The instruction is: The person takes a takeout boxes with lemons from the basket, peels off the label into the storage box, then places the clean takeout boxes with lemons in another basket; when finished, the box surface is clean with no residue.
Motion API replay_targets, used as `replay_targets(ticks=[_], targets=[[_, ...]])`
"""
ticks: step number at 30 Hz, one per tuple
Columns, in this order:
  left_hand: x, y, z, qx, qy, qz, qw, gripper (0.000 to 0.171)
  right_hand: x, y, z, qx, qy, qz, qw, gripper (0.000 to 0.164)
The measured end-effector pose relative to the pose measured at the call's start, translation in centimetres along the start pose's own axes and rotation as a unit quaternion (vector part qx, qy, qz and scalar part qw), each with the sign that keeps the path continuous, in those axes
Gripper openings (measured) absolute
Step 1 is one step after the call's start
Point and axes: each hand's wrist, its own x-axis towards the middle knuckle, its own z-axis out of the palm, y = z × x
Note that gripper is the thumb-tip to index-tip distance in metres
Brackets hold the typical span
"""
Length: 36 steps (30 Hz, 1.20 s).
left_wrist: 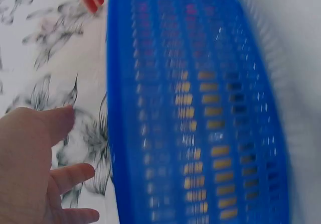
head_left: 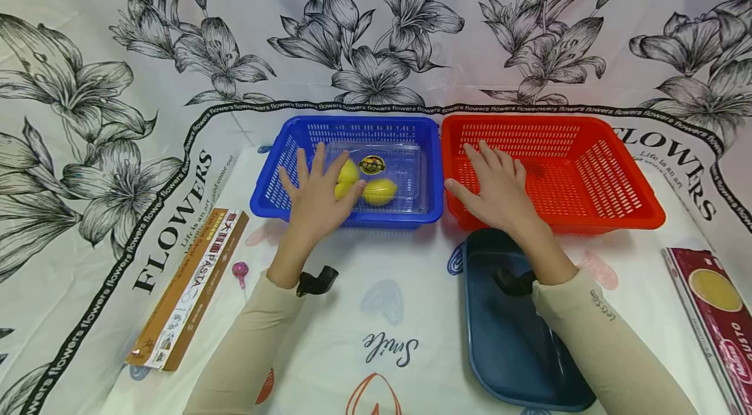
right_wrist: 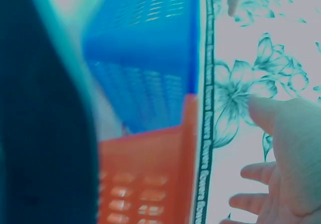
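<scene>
My left hand, fingers spread, hovers over the left part of a blue basket. Inside that basket are a clear plastic container with a black and gold sticker, and several yellow lemon-like fruits, some partly hidden by the hand. Over the left side of a red basket is my right hand, its fingers extended and nothing in its hold. The left wrist view shows the left hand apart from the blue basket's rim; the right wrist view shows the right hand likewise holding nothing.
A dark blue tray lies below the right forearm. On the left are a brown pasta box and a purple lollipop. A dark red box lies at the right edge. The cloth is printed with flowers.
</scene>
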Motion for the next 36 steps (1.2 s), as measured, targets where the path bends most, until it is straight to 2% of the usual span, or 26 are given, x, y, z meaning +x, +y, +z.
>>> replay_targets(ticks=[5, 10, 15, 20, 29, 36], targets=[[-0.6, -2.2, -1.3, -0.053, 0.036, -0.016, 0.9978, 0.062, 1.2, -1.4, -0.4, 0.063, -0.032, -0.033, 0.997, 0.079], [-1.7, -4.8, -1.7, -0.1, 0.072, -0.053, 0.9909, 0.053, 2.9, -2.5, 0.2, 0.091, -0.062, -0.052, 0.993, 0.07], [-3.2, -7.2, -1.6, -0.132, 0.084, -0.107, 0.9819, 0.051, 4.0, -3.0, 1.1, 0.08, -0.074, -0.062, 0.992, 0.066], [-3.8, -9.5, -1.5, -0.165, 0.093, -0.119, 0.9748, 0.051, 4.3, -3.8, 1.5, 0.043, -0.072, -0.066, 0.994, 0.064], [-3.8, -12.2, 0.0, -0.263, 0.143, -0.105, 0.9485, 0.043, 4.8, -4.9, 2.1, -0.011, -0.11, -0.064, 0.992, 0.064], [-3.8, -12.9, 0.9, -0.312, 0.176, -0.117, 0.9262, 0.039, 5.3, -5.2, 2.4, 0.004, -0.109, -0.068, 0.992, 0.063]])
